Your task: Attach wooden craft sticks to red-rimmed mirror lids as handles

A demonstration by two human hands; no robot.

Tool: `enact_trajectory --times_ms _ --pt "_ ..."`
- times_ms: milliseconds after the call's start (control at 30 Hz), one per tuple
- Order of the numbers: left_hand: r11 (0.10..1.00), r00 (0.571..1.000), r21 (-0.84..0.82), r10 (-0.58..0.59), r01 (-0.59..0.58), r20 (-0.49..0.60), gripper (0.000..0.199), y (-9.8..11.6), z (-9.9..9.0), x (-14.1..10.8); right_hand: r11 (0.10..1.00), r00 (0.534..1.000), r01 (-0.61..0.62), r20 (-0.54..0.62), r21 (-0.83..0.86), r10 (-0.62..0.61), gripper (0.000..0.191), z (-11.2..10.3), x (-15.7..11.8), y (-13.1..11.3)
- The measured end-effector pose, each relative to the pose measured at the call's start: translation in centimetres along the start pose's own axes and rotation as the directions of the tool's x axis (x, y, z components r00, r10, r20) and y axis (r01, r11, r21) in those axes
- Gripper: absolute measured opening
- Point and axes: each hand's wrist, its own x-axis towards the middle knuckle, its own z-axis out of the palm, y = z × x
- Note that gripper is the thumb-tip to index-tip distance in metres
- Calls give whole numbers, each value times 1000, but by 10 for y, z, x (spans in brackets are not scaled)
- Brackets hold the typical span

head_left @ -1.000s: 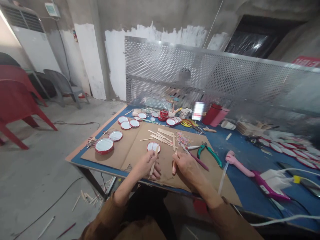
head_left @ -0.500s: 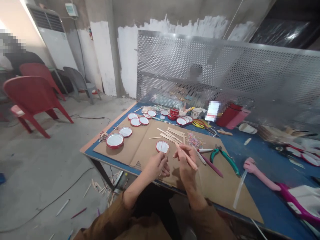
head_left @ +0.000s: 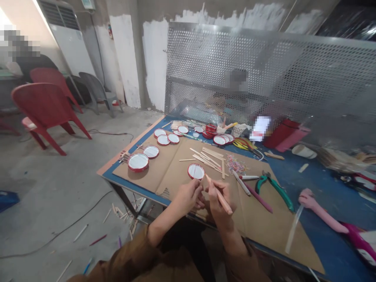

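My right hand [head_left: 219, 197] is closed around a pale pink pen-like tool [head_left: 223, 201], its tip pointing up and left. Close beside it, my left hand [head_left: 190, 196] pinches a small wooden piece [head_left: 203, 181] between thumb and fingers, near the tool's tip. Just beyond my hands, a round white disc with a red rim [head_left: 196, 171] lies on the brown cardboard [head_left: 173, 168]. Thin wooden sticks [head_left: 205, 160] are spread behind it, with a pile of small colourful bands [head_left: 235, 164] to their right.
Green-handled pliers [head_left: 276, 190], pens and a pink hand-shaped stick [head_left: 323, 211] lie to the right. More red-rimmed discs [head_left: 138, 161] are at the left and back. A perforated metal panel [head_left: 264, 70] stands behind the table. Red chairs [head_left: 47, 105] are at the left.
My right hand has brought the tool's tip in to the wooden piece held by my left hand. The whole view has shifted slightly.
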Motion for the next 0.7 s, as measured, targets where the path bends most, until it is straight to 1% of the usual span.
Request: enact_trajectory --times_ms 133,300,567,633,700 --pt "1000 1000 -26 -15 15 3 22 3 0 0 1000 1000 -18 0 -1 18 9 -1 -1 -2" --pt "1000 1000 14 -10 10 0 20 2 1 -1 999 999 -37 -5 29 38 9 -1 -1 -2" --pt "998 1000 56 -4 3 13 15 3 -2 1 1000 1000 -13 -19 -1 13 9 1 0 0" --pt "999 1000 42 -12 11 13 16 3 -1 1 999 999 -36 -38 -26 35 10 1 1 0" --pt "1000 1000 20 -23 23 7 18 1 -1 1 996 993 -87 -78 -21 85 13 0 2 -2"
